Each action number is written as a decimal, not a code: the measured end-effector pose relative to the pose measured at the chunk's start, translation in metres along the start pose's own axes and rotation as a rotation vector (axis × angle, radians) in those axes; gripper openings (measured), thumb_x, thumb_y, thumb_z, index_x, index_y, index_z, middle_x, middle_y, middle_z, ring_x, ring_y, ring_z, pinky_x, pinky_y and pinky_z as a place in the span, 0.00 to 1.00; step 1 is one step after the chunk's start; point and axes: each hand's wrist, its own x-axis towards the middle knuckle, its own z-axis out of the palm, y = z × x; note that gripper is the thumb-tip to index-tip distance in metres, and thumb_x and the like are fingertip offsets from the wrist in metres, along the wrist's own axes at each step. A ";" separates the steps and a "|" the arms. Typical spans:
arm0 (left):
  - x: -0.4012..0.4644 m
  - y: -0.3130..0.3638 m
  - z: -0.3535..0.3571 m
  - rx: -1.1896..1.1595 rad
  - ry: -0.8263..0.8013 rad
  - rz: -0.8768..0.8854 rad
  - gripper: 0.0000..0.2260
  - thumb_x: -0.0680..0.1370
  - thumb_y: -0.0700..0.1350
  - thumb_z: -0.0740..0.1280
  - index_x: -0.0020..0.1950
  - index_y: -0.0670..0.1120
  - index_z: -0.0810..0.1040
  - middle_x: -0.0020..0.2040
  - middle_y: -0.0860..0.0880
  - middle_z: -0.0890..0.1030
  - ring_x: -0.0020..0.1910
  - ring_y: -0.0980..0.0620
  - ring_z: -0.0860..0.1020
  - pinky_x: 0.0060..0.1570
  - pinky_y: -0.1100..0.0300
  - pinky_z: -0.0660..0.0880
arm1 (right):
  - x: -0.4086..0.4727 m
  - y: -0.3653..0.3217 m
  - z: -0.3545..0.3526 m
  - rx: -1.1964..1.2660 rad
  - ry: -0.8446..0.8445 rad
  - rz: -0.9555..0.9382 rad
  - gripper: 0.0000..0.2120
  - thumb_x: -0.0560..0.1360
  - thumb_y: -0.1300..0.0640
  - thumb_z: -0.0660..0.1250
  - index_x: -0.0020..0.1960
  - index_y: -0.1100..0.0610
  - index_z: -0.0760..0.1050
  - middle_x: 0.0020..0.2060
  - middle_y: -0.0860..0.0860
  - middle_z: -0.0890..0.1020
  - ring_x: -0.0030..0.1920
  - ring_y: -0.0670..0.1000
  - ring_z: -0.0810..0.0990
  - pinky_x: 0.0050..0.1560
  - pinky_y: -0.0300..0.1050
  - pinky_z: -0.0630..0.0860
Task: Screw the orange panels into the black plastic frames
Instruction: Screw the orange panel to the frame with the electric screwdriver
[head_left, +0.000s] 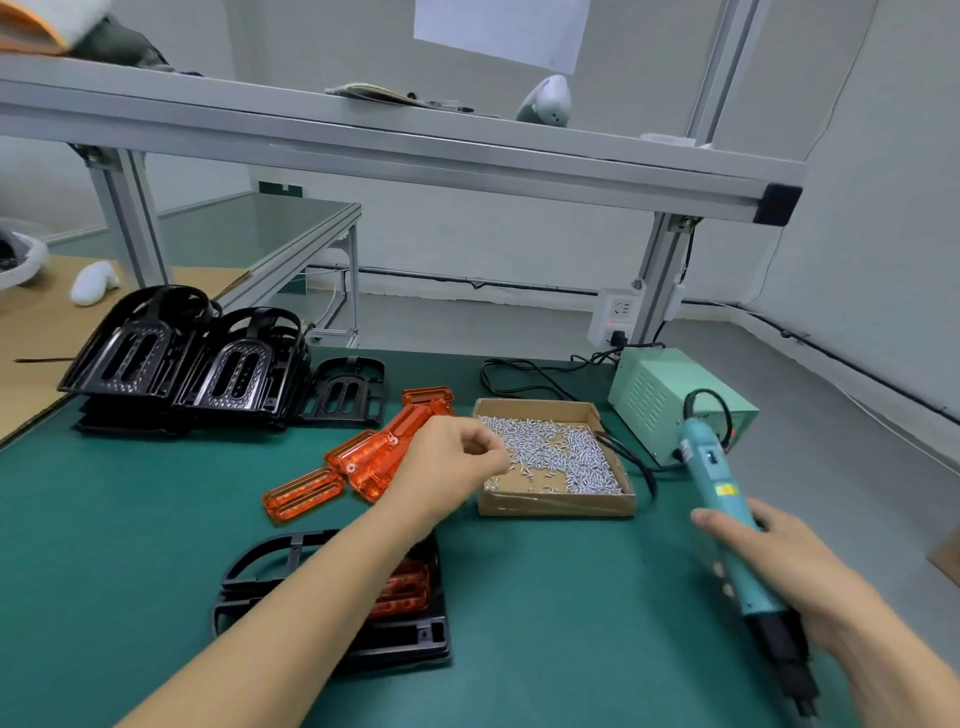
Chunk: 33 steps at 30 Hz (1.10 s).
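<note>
Cardboard screw box beside green power supply

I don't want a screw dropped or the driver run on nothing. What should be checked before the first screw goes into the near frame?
1. Left hand at the screw box, fingers curled: ok.
2. Screw actually pinched: cannot tell, fingertips blurred.
3. Right hand grips the driver: ok.
4. Panel sits in the near frame: ok, though the forearm hides part of it.
5. Driver bit over a screw hole: not ok, it is off to the right.
</note>
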 end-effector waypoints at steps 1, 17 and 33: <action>-0.010 -0.001 -0.005 -0.089 -0.003 -0.023 0.03 0.70 0.37 0.72 0.36 0.43 0.82 0.35 0.49 0.84 0.35 0.58 0.79 0.39 0.67 0.75 | -0.001 -0.005 0.002 0.121 -0.033 -0.004 0.11 0.72 0.57 0.73 0.52 0.58 0.76 0.26 0.52 0.76 0.24 0.50 0.74 0.25 0.42 0.72; -0.099 -0.007 -0.033 -0.696 0.026 -0.199 0.10 0.60 0.44 0.75 0.40 0.47 0.86 0.40 0.43 0.85 0.41 0.54 0.82 0.47 0.61 0.74 | -0.056 -0.102 0.109 1.260 -0.230 -0.484 0.05 0.71 0.57 0.67 0.44 0.49 0.72 0.27 0.44 0.68 0.25 0.42 0.67 0.29 0.35 0.70; -0.108 -0.013 -0.036 -0.771 0.071 -0.177 0.08 0.63 0.45 0.72 0.40 0.46 0.86 0.39 0.44 0.84 0.36 0.56 0.77 0.45 0.60 0.73 | -0.075 -0.120 0.147 1.224 -0.212 -0.663 0.07 0.73 0.62 0.63 0.43 0.50 0.73 0.26 0.45 0.67 0.25 0.43 0.67 0.29 0.36 0.69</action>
